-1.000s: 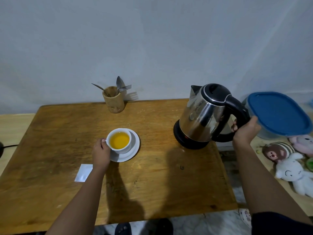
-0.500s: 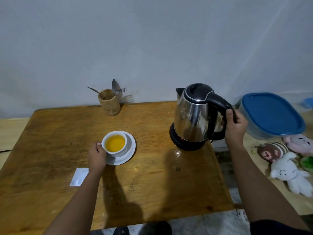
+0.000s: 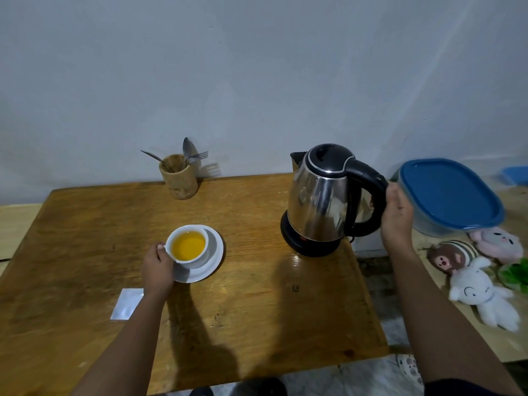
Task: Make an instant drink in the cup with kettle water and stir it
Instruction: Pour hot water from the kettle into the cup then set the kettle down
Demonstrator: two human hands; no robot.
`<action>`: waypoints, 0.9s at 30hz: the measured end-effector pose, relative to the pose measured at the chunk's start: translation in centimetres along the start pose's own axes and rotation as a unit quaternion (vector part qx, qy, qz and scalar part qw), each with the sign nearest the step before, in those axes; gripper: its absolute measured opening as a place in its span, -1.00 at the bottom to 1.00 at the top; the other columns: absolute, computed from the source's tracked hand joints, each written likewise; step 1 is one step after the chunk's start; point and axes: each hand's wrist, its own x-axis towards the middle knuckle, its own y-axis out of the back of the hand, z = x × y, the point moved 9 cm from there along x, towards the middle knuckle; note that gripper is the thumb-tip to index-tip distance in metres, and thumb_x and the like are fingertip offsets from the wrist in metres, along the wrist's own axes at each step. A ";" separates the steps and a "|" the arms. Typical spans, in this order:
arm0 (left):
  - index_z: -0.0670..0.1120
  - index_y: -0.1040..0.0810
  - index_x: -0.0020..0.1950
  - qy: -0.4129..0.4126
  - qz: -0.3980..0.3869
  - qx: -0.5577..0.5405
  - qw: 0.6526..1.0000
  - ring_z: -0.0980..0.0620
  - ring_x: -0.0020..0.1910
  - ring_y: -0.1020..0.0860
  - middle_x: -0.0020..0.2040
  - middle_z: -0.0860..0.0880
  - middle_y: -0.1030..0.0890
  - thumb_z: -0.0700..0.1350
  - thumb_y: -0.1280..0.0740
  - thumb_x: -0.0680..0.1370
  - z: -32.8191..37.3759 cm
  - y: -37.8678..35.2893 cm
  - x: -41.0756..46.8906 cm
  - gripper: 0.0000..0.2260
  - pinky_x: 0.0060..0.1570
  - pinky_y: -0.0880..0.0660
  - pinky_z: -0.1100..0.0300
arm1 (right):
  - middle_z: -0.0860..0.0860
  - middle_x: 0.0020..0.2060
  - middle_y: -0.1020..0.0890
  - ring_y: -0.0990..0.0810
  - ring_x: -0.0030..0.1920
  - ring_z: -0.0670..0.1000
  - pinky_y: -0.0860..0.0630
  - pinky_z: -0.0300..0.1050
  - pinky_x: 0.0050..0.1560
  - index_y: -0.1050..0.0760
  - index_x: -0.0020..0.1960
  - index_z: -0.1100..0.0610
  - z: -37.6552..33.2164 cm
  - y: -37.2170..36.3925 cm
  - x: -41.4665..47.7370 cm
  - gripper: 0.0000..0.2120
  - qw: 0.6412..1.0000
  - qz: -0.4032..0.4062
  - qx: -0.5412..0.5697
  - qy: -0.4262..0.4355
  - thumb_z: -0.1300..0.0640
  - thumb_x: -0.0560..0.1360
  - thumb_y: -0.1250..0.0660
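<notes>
left hand (image 3: 157, 270) on cup (image 3: 188, 247), kettle (image 3: 320, 204) upright

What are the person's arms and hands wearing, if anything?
Both hands, left hand and right hand, are bare: no gloves, rings, or watch visible. Both forearms are uncovered. A dark sleeve shows only on the right upper arm at the frame's bottom edge.

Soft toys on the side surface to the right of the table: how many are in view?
3, clustered below the blue-lidded container: a brown striped toy, a pink toy behind it, and a white toy in front. A green object at the frame edge is unclear.
</notes>
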 end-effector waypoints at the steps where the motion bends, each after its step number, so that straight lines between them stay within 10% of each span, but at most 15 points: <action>1: -0.21 -0.47 0.13 0.001 0.000 -0.003 1.000 -0.09 -0.02 -0.44 0.08 -0.26 -0.55 -0.11 -0.04 0.62 0.0 0.0 0.0 -0.72 -0.05 -0.35 0.05 | -0.05 -0.33 -0.45 -0.46 -0.44 -0.33 -0.39 -0.49 -0.37 -0.46 -0.10 0.10 0.3 0.1 0.1 -0.71 0.999 0.027 0.017 -0.020 0.02 0.62 -0.03; 10: -0.19 -0.47 0.12 0.000 0.004 0.004 1.000 -0.10 0.00 -0.46 0.08 -0.25 -0.55 -0.09 -0.04 0.62 -0.4 0.0 0.3 -0.72 -0.04 -0.38 0.02 | -0.11 -0.72 -0.43 -0.36 -0.65 -0.18 -0.28 -0.34 -0.57 -0.38 -0.40 0.09 1.1 0.4 2.9 -0.64 0.981 0.149 0.113 -0.060 0.13 0.58 -0.12; 27: -0.20 -0.48 0.11 -0.012 0.021 -0.017 1.000 -0.08 -0.02 -0.44 -0.01 -0.16 -0.52 -0.10 -0.04 0.62 0.2 0.1 -0.4 -0.72 -0.06 -0.34 0.05 | -0.14 -0.68 -0.40 -0.34 -0.58 -0.15 -0.25 -0.27 -0.55 -0.38 -0.46 0.00 2.0 1.6 3.3 -0.70 0.979 0.142 0.144 -0.035 0.10 0.44 -0.15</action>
